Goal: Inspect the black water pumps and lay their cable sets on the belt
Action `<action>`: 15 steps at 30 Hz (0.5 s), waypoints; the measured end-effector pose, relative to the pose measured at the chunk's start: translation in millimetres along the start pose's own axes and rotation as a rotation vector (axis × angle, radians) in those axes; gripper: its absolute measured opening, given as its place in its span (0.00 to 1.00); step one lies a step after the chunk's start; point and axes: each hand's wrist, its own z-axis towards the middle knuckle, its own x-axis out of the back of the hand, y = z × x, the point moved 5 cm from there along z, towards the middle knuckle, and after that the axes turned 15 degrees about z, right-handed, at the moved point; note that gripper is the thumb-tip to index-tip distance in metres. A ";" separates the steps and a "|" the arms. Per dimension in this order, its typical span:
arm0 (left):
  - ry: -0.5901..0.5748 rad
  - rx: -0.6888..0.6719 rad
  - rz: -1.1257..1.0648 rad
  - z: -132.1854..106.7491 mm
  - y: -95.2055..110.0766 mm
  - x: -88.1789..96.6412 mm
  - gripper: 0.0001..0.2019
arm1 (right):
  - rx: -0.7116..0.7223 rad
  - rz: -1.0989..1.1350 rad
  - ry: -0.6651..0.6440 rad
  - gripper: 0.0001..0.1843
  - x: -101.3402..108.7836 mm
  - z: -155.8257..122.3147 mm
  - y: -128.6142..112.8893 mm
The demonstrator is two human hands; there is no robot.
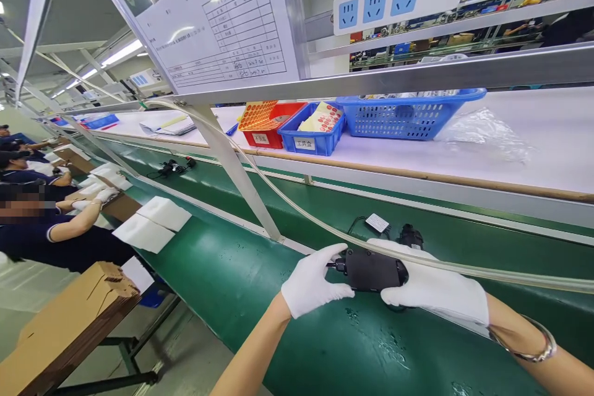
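A flat black box-shaped device (371,270), with a cable fitting at its left end, is held between both hands just above the green work surface (223,266). My left hand (313,283), in a white glove, has its fingers and thumb around the left end near the fitting. Gloved in white too, my right hand (434,288) grips the right end; a bracelet shows on that wrist. Just behind the device lie a small part with a white label (377,223) and a black connector-like part (411,236). The device's underside is hidden.
A pale hose (288,198) crosses in front of the right hand. On the shelf stand a red bin (264,136), a blue bin (309,142) and a blue basket (399,120). White foam blocks (153,223) and stacked cardboard (69,315) are left, near co-workers.
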 end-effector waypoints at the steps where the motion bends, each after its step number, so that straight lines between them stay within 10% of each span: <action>1: 0.001 0.007 -0.001 0.0 -0.8 -0.4 0.42 | -0.001 0.008 0.003 0.45 -0.4 -0.2 -0.9; 11: -0.042 0.085 0.049 -0.2 -10.7 -4.6 0.40 | -0.119 -0.024 0.059 0.45 4.2 -2.4 -18.4; 15: 0.129 -0.068 0.336 8.6 -32.7 3.8 0.25 | -0.033 -0.344 0.129 0.45 21.4 -2.1 -11.2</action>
